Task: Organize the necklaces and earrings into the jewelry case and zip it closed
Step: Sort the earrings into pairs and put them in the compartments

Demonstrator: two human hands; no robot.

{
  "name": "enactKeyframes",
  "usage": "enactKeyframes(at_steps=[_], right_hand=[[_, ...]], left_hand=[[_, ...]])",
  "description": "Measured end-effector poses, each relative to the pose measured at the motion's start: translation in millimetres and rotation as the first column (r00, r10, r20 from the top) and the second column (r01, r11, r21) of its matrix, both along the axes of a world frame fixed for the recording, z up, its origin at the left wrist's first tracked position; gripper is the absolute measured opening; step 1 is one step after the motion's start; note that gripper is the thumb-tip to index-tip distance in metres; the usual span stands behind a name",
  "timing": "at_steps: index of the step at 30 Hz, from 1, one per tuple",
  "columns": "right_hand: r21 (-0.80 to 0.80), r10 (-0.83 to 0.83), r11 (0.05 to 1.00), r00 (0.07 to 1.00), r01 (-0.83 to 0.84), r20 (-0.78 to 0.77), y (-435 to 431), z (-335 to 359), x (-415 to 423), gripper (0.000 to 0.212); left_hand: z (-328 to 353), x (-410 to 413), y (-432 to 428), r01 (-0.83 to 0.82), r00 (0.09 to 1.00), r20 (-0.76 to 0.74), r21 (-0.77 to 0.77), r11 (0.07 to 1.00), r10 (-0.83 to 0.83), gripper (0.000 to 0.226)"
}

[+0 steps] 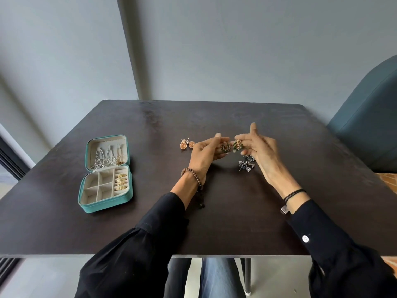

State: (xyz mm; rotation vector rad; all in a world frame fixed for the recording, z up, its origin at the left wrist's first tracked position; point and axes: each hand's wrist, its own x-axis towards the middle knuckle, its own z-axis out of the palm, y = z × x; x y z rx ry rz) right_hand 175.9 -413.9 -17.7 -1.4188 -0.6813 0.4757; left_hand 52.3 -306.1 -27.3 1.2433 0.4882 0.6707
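Observation:
A teal jewelry case (88, 206) lies open on the left of the dark table (236, 222). Several necklaces (105, 159) hang in its lid, and gold rings (120, 182) fill the right slot of its base. Above the table's middle, my left hand (205, 154) pinches one green-and-gold earring (225, 147). My right hand (261, 152) pinches the matching earring (237, 145), with the index finger pointing up. A pair of round rose-gold earrings (186, 144) lies left of my left hand. Silver pearl earrings (246, 165) lie under my right hand.
A blue upholstered chair (369, 117) stands at the table's right far corner. A grey wall runs close behind the table's far edge. The divided compartments (98, 187) in the case's base hold nothing.

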Motion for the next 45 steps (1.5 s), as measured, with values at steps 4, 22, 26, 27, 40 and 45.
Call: enactKeyframes(at_steps=[4,22,26,27,40,45], right_hand=[[-0.023,0.048,0.999,0.999,-0.048,-0.004,-2.1,6.0,-11.5,0.054],[-0.227,0.232,0.956,0.95,-0.184,0.209,34.8,-13.8,-80.3,0.015],[-0.308,0.181,0.947,0.947,-0.095,0.264,49.2,-18.2,-78.1,0.011],[-0.32,0.17,0.944,0.946,-0.077,0.274,52.2,-17.9,-77.1,0.011],[-0.418,0.158,0.905,0.849,0.08,0.504,79.0,-12.1,-71.4,0.018],[-0.406,0.121,0.904,0.83,0.134,0.545,66.1,-8.4,-75.4,0.02]], left_hand=[[6.4,-17.9,-2.8,0.015,1.0,-0.017,-0.101,0.995,-0.016,0.035],[-16.1,-92.5,25.2,-0.172,0.91,-0.266,0.456,0.873,0.318,0.008],[-17.0,-85.3,33.8,-0.163,0.868,-0.323,0.532,0.831,0.377,0.006],[-17.3,-83.0,37.1,-0.162,0.85,-0.342,0.555,0.816,0.402,0.005],[-12.0,-71.2,60.9,-0.155,0.794,-0.394,0.606,0.78,0.463,0.014],[-12.3,-71.0,57.5,-0.183,0.752,-0.383,0.662,0.727,0.537,0.016]])
